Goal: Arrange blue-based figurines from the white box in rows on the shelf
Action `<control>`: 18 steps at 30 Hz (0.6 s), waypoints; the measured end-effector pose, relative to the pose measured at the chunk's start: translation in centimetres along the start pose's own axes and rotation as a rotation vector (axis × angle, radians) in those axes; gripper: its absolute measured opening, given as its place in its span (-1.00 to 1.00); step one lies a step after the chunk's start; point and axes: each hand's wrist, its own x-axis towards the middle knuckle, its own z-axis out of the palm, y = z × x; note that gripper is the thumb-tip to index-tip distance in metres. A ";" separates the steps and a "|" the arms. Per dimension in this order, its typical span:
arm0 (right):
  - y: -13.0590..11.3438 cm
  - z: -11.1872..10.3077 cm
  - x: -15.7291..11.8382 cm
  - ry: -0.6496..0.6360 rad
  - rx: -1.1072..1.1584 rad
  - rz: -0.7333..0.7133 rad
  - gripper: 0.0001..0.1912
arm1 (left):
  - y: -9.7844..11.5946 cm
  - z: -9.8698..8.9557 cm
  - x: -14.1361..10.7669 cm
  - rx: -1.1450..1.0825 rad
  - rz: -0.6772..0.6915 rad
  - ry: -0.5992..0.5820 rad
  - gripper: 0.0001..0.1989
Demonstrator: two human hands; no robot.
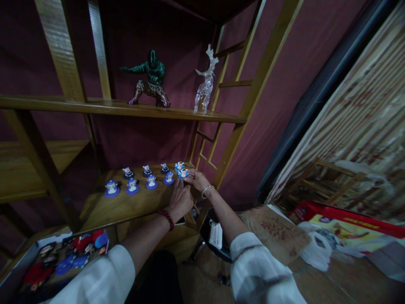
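Several small figurines stand in two rows on the lower wooden shelf [126, 207]. The front row has purple-based figurines [112, 188]; behind them are dark-based ones [147, 170]. A light-blue figurine [179, 166] is at the back right. Just in front of it, my right hand [198, 180], with a silver bracelet, pinches another light-blue figurine [183, 173] from its right side. My left hand [181, 200], with a red bead bracelet, is just below that figurine, its fingertips close to it; whether they grip anything is hidden.
A dark green figure [154, 80] and a clear deer statue [206, 84] stand on the upper shelf [107, 108]. An open box [34, 245] of figurines lies lower left. A stool [221, 249] is below my right arm.
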 end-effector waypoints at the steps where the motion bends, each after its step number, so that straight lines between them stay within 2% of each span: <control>1: -0.2 0.0 0.0 0.004 -0.012 0.002 -0.70 | 0.0 0.0 0.0 -0.008 -0.002 0.004 -0.74; 7: -0.7 0.2 0.0 -0.024 -0.051 -0.006 -0.74 | -0.2 0.2 0.1 -0.037 -0.029 0.007 -0.74; 18: 0.3 -0.3 0.3 -0.057 -0.145 -0.062 -0.75 | -0.5 0.6 0.2 -0.022 -0.067 0.011 -0.67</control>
